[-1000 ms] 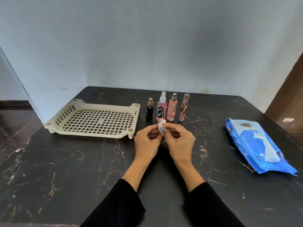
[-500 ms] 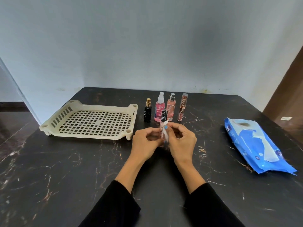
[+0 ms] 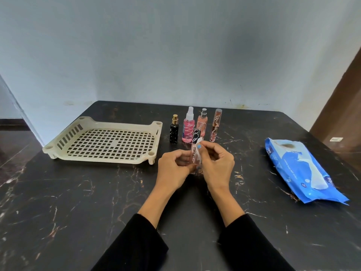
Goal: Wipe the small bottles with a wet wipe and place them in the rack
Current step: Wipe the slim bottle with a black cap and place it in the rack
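A cream plastic rack (image 3: 105, 142) with a grid floor sits on the dark marbled surface (image 3: 58, 202), to the left of the row of bottles and holding nothing. Just right of the rack stands a small black bottle (image 3: 174, 132) with a gold cap, then a pink spray bottle (image 3: 188, 130) with a white nozzle, a peach bottle (image 3: 203, 122) with a silver cap, and a slim amber tube (image 3: 215, 125), all upright and close together along one line.

In front of that row, nearer the person, the left hand (image 3: 173, 171) has its fingers curled round the lower part of a clear lip gloss tube (image 3: 194, 151) with a black cap, holding it upright above the surface. The right hand (image 3: 216, 169) is beside it, thumb and forefinger pinching a white wet wipe (image 3: 198, 153) against the right side of the tube; the other fingers of that hand are loosely bent. Both forearms wear black sleeves (image 3: 136, 245).

Well to the right of the bottles a blue wet wipe pack (image 3: 304, 173) lies flat on the surface, angled, its flap partly lifted.
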